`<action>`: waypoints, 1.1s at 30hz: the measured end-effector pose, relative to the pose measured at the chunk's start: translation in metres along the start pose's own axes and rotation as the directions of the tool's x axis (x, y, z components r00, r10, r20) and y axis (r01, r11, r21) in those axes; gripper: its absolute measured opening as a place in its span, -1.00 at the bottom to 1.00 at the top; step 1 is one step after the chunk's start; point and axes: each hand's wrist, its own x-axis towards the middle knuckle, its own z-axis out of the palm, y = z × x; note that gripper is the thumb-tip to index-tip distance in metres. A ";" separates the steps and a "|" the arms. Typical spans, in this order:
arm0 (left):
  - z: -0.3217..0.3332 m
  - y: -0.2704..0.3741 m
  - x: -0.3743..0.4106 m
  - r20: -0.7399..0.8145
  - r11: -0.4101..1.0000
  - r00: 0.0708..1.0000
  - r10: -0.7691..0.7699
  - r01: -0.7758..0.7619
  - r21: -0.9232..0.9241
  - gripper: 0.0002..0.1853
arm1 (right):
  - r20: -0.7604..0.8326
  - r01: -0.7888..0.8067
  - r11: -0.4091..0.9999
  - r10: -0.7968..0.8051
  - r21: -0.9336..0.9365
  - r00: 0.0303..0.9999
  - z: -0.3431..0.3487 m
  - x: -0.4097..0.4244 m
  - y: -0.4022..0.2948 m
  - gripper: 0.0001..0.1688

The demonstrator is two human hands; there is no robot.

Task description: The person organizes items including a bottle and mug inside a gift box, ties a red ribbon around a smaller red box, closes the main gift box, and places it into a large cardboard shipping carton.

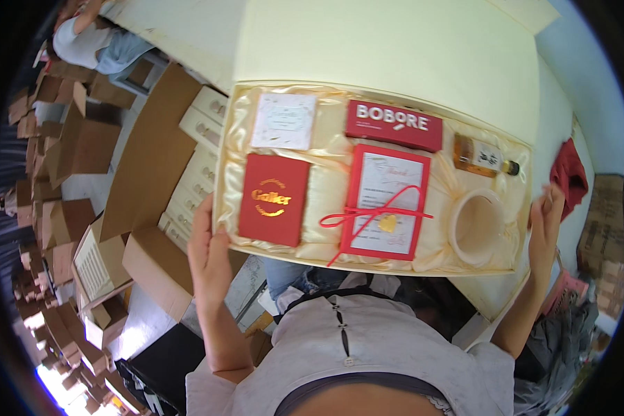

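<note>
An open cream gift box (327,171), lined with pale satin, lies before me with its lid (390,47) raised at the far side. My left hand (208,244) grips its left edge, thumb on the near rim. At the opposite end, my right hand (543,221) is against the box's side. Inside are a small white floral box (284,122), a red Galler box (274,200) and a dark red BOBORE carton (394,125). A printed card in a red frame (385,192), tied with red ribbon, sits centrally. To its right are an amber bottle (478,155) and a pale cup (477,226).
On the left stands an open cardboard carton (140,156) holding several cream boxes (203,130). Many brown cartons (67,223) cover the floor beyond. A seated person (99,47) is at upper left. Red cloth (569,174) lies at right, above grey plastic sheeting (556,343).
</note>
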 end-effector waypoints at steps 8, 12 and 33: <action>-0.006 -0.025 -0.010 0.068 0.908 0.991 -0.118 0.136 -0.396 -0.28 | 0.348 -0.358 0.674 0.158 0.646 0.924 0.000 0.129 -0.013 -0.38; -0.013 -0.052 -0.021 0.250 0.759 0.952 -0.178 0.295 -0.580 -0.37 | 0.335 -0.311 0.522 0.051 0.794 0.941 0.005 0.151 -0.031 -0.34; -0.006 -0.067 -0.002 0.432 0.634 0.901 0.039 0.312 -0.707 -0.31 | -0.081 0.384 0.502 -0.522 0.775 0.849 -0.044 0.043 -0.020 -0.10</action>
